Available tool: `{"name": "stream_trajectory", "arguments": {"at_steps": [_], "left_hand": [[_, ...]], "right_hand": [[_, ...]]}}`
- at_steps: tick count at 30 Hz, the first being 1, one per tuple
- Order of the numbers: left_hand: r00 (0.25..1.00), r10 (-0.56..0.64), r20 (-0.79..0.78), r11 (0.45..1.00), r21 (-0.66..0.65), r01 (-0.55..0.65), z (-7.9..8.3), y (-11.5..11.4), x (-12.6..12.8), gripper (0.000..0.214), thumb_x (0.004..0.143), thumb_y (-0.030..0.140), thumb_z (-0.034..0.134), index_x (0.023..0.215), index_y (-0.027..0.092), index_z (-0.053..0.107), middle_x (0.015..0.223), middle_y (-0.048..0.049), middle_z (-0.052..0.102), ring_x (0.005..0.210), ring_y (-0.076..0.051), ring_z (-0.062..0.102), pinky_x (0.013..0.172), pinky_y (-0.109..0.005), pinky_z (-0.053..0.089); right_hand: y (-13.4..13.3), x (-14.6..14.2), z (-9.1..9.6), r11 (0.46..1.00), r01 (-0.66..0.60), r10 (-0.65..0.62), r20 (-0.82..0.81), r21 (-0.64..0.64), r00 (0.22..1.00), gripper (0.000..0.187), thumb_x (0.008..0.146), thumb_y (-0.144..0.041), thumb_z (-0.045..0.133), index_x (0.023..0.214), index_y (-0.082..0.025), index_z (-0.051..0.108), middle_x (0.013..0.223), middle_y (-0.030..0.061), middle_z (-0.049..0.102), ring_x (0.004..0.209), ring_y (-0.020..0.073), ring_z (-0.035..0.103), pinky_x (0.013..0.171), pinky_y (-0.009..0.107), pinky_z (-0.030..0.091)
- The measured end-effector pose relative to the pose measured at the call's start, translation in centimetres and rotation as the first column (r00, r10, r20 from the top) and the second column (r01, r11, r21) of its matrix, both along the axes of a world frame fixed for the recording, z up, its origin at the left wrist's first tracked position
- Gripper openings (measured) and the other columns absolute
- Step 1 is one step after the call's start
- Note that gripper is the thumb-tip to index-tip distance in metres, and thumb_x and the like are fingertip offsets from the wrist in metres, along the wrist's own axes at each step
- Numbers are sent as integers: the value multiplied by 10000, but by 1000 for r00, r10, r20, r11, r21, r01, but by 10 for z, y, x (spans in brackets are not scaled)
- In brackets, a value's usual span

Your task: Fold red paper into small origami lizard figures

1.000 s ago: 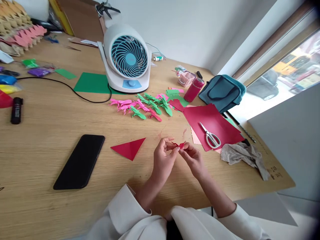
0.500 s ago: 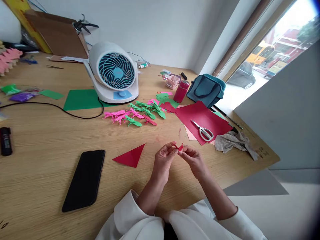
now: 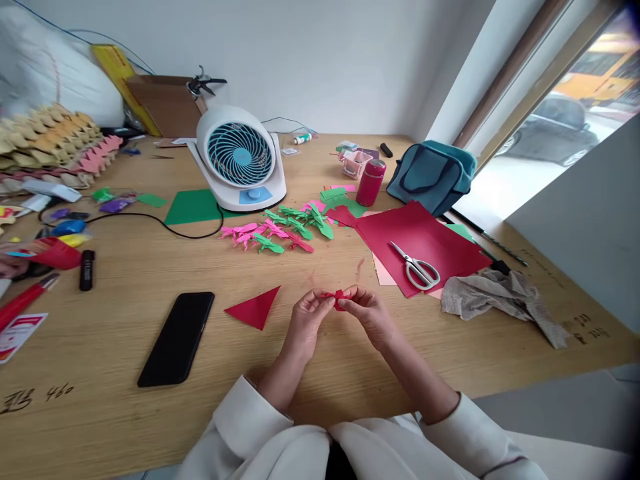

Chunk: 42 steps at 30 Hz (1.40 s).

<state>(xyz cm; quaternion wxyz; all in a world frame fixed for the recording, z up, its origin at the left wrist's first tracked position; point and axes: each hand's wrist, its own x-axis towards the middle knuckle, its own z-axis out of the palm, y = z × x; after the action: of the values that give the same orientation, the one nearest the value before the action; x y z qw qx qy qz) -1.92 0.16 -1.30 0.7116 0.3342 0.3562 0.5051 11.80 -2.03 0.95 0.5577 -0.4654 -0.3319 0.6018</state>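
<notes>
A small folded red paper figure (image 3: pixel 339 300) is pinched between my two hands, just above the table. My left hand (image 3: pixel 309 319) grips its left end between thumb and fingers. On its right end, the thumb and fingers of my right hand (image 3: pixel 366 313) are closed. Fingertips hide part of the folds. To the left of my hands lies a red paper triangle (image 3: pixel 254 308), creased down the middle. Farther back rests a group of folded paper figures, pink (image 3: pixel 245 233), green (image 3: pixel 320 222) and red (image 3: pixel 301 242).
White-handled scissors (image 3: pixel 420 270) lie on red paper sheets (image 3: pixel 425 233), beside a crumpled grey cloth (image 3: pixel 493 297). A black phone (image 3: pixel 177 339) lies at left. Behind stand a fan (image 3: pixel 243 157), a red flask (image 3: pixel 371 182) and a teal bag (image 3: pixel 433 175). Another person's hand (image 3: pixel 15 261) shows far left.
The view has swung left, bringing more of the table's left side and another person's hand with red paper into sight. Both my hands still hold the red figure, now turned more level.
</notes>
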Motion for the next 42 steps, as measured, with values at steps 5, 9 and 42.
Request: {"name": "stream_trajectory", "arguments": {"at_steps": [5, 9, 42], "left_hand": [[988, 14, -151, 1000, 4, -14, 5, 6, 12, 227, 646, 271, 839, 776, 144, 703, 801, -20, 729, 800, -127, 653, 832, -257, 485], [979, 24, -204, 999, -25, -30, 7, 12, 25, 272, 601, 299, 857, 753, 140, 699, 788, -31, 741, 792, -153, 679, 848, -299, 511], [938, -117, -327, 989, 47, 140, 4, 23, 13, 223, 713, 303, 789, 834, 154, 676, 806, -24, 717, 713, -130, 640, 672, -230, 476]], "right_hand": [[9, 12, -14, 998, 51, -52, 27, 33, 998, 300, 614, -413, 862, 721, -204, 674, 721, -3, 684, 698, 145, 612, 732, 300, 496], [16, 18, -23, 995, 98, -99, 28, 28, 995, 336, 595, -441, 864, 736, -200, 678, 727, 1, 684, 687, 143, 610, 698, 286, 488], [17, 27, -18, 996, -85, 83, 104, 15, 991, 309, 701, -478, 793, 786, -215, 654, 744, -2, 654, 712, 153, 577, 714, 284, 454]]}}
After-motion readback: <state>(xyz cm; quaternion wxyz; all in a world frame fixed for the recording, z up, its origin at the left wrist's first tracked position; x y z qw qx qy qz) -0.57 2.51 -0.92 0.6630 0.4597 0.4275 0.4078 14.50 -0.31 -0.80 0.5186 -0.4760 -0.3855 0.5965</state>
